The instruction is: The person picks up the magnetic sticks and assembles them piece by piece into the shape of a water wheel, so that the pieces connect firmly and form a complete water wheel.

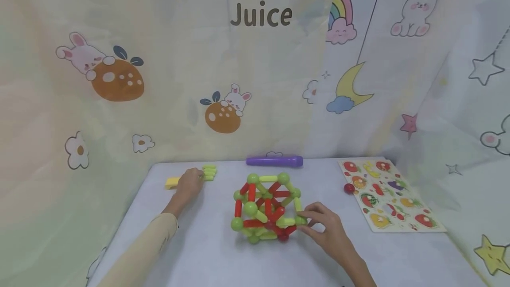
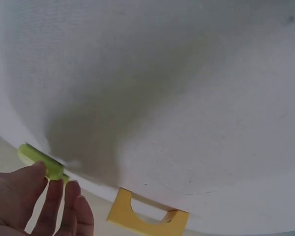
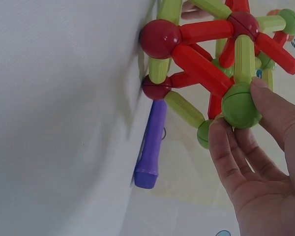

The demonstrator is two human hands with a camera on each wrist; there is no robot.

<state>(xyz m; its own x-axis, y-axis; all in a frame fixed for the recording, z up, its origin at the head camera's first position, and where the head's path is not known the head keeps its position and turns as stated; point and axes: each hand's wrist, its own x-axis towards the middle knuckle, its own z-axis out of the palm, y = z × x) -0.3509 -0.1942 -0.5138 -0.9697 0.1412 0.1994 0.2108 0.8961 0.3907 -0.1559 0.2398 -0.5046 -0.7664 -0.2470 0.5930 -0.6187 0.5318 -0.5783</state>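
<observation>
On the table stands a framework of red and green magnetic rods and balls (image 1: 252, 192), roughly ball-shaped. My right hand (image 1: 327, 229) holds a green ball (image 3: 241, 105) at its right side, thumb on one side and fingers on the other. At the back left, my left hand (image 1: 190, 184) reaches to a small row of light green rods (image 1: 209, 172). In the left wrist view, its thumb and fingers pinch one green rod (image 2: 42, 162). Beside that hand lies a yellow block (image 2: 147, 223) with a curved cut-out, partly covered by the hand in the head view.
A purple tapered stick (image 1: 275, 161) lies along the back edge by the cloth backdrop. At the right is a fruit-and-vegetable puzzle board (image 1: 378, 194), with a loose red ball (image 1: 349, 188) at its left edge.
</observation>
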